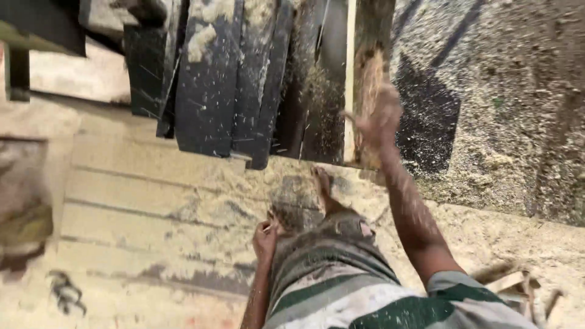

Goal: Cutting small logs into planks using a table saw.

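My right hand is raised and blurred, its fingers spread against the lower end of a rough, pale wooden slab that runs up out of view. Whether it grips the slab is unclear. My left hand hangs low by my thigh with its fingers curled in, touching the striped green and white cloth I wear. Nothing shows in that hand. My bare foot stands on the sawdust-covered floor just below the slab.
Several dark planks dusted with sawdust lie side by side at the top, left of the slab. Thick sawdust covers the ground on the right. Pale boards lie at the left, and wood scraps sit at the lower right.
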